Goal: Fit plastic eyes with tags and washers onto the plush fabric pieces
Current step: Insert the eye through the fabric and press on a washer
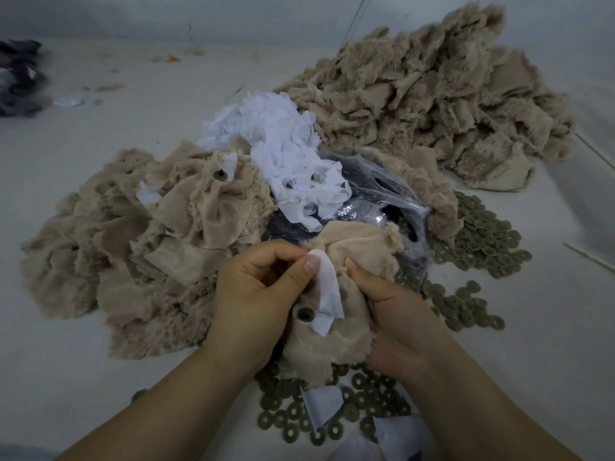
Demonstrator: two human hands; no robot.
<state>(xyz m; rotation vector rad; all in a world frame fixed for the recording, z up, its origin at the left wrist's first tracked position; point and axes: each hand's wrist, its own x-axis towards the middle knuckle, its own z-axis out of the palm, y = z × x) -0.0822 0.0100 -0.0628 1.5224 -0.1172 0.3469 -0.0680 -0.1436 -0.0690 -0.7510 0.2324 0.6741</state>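
I hold one beige plush piece (349,247) backing side up between both hands, low in the middle of the head view. My left hand (256,294) grips its left side, the thumb pressing a white tag (327,287) against the cloth. My right hand (396,314) grips the right side, its thumb dug into the fabric. A grey-brown washer (304,315) sits fitted on the backing just below the tag. The eye itself is hidden under the fabric.
Loose washers lie under my wrists (332,410) and to the right (479,241). A clear bag of dark eyes (382,194) and a heap of white tags (283,144) lie ahead. Plush piles stand at left (133,244) and far right (432,94).
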